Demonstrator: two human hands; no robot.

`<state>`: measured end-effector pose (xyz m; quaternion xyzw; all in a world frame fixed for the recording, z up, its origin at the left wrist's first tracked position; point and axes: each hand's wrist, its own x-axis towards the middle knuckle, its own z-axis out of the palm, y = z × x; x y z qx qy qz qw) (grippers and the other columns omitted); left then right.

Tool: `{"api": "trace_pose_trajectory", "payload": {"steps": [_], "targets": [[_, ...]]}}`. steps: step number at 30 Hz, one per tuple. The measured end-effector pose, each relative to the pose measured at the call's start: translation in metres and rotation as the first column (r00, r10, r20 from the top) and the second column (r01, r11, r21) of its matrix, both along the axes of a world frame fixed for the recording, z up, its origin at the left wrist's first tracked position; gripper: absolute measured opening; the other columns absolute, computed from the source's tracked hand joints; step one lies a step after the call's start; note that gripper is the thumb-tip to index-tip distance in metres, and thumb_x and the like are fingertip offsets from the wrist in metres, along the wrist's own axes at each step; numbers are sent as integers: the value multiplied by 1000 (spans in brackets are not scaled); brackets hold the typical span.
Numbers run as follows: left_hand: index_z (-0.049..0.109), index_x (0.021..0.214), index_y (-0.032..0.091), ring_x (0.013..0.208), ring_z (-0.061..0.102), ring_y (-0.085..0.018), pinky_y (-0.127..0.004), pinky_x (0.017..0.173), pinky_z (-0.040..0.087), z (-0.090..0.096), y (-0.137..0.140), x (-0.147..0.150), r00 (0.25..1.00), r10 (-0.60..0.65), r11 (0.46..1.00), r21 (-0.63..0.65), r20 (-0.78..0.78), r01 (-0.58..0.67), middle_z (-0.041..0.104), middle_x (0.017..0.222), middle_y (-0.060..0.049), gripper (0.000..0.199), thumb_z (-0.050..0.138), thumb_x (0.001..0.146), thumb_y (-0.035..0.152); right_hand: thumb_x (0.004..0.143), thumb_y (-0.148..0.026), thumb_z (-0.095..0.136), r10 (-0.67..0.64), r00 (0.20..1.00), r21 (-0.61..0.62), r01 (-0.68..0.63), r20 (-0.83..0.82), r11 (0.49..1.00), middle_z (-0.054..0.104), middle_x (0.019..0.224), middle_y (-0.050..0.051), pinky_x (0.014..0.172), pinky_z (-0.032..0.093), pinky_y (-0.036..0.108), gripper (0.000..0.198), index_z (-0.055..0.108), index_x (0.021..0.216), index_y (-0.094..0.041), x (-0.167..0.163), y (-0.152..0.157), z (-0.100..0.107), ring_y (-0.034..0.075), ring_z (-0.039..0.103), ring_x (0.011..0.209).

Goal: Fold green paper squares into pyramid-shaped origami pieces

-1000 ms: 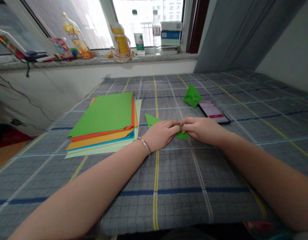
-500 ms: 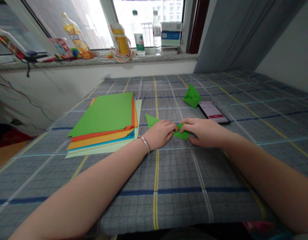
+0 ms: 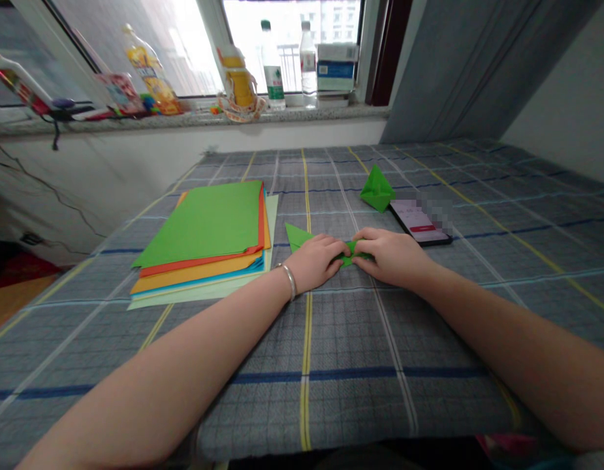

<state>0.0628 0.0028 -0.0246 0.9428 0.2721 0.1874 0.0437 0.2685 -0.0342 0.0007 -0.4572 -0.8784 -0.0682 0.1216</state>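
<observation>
A folded piece of green paper [image 3: 296, 236] lies on the checked cloth, largely covered by both hands; one pointed corner sticks out at the left. My left hand [image 3: 314, 262], with a silver bangle at the wrist, rests over the paper and pinches its middle. Close beside it, my right hand [image 3: 387, 254] has its thumb and fingers closed on the paper's right part. The fingertips of the two hands are a short gap apart, with a strip of green showing between them.
Left of my hands lies a stack of coloured paper sheets [image 3: 204, 222], green on top. Beyond my right hand are a phone [image 3: 419, 222] and a folded green paper shape [image 3: 377, 188]. Bottles [image 3: 272, 68] and boxes [image 3: 335, 68] stand on the windowsill [image 3: 184, 124].
My right hand has shifted slightly left, and its thumb has come in over the paper's right part, covering more of it. My left hand stays nearly in place.
</observation>
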Motion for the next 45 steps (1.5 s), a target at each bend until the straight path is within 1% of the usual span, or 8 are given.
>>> {"api": "trace_pose_trajectory", "payload": {"steps": [9, 15, 23, 28, 34, 39, 42, 45], "targets": [[60, 104, 16, 100, 59, -22, -38, 94, 47, 0, 0, 0, 1000, 9, 1000, -12, 12, -9, 66, 103, -8, 17, 55, 87, 16, 85, -34, 63, -82, 997, -17, 81, -13, 997, 67, 107, 3, 66, 44, 29, 13, 64, 85, -21, -3, 3, -4, 21, 64, 94], [58, 107, 16, 102, 58, -22, -39, 95, 48, 1, -1, 0, 1000, 5, 1000, -10, 13, -5, 65, 106, -9, 20, 55, 87, 16, 82, -36, 65, -199, 978, -7, 199, -63, 980, 69, 97, 5, 60, 38, 29, 26, 55, 102, -22, -6, 3, -5, 23, 65, 86], [61, 113, 16, 104, 58, -21, -39, 97, 47, 2, -1, 1, 996, -41, 995, 83, -77, 48, 66, 111, -9, 25, 49, 91, 16, 87, -35, 58, -242, 966, -17, 242, -92, 970, 70, 104, 4, 57, 36, 30, 27, 53, 111, -22, -6, 2, -5, 23, 67, 85], [65, 110, 20, 103, 59, -22, -42, 97, 44, 4, -3, 1, 991, 7, 984, 177, -136, 17, 66, 115, -7, 23, 48, 94, 22, 84, -31, 59, -251, 965, -29, 249, -79, 968, 70, 100, 3, 56, 35, 29, 24, 56, 107, -24, -5, 4, -6, 22, 66, 82], [63, 118, 23, 107, 59, -23, -50, 105, 38, 6, -8, 0, 983, 51, 972, 236, -179, -7, 66, 116, -6, 28, 47, 96, 25, 82, -29, 59, -246, 964, -44, 243, -102, 969, 70, 94, 2, 56, 34, 29, 21, 58, 103, -24, -3, 5, -7, 20, 65, 80], [63, 120, 21, 104, 58, -23, -43, 96, 46, 3, -5, 0, 985, 23, 983, 182, -171, 8, 64, 118, -8, 30, 48, 95, 22, 82, -27, 59, -229, 970, -64, 224, -84, 972, 70, 98, 2, 59, 37, 29, 20, 59, 102, -23, -3, 5, -5, 21, 65, 86], [65, 112, 17, 106, 58, -22, -39, 98, 47, 0, -1, -1, 996, -30, 990, 133, -89, 41, 62, 121, -9, 25, 50, 93, 19, 83, -27, 58, -204, 975, -78, 198, -84, 977, 69, 101, 2, 63, 40, 29, 19, 60, 102, -23, -3, 5, -5, 21, 64, 90], [65, 102, 16, 104, 59, -20, -37, 97, 48, -1, 2, -2, 996, -84, 994, 65, -24, 85, 64, 115, -9, 18, 51, 91, 15, 84, -27, 57, -171, 983, -85, 165, -70, 983, 69, 100, 2, 65, 41, 29, 14, 62, 97, -23, -1, 6, -5, 21, 64, 91]]}}
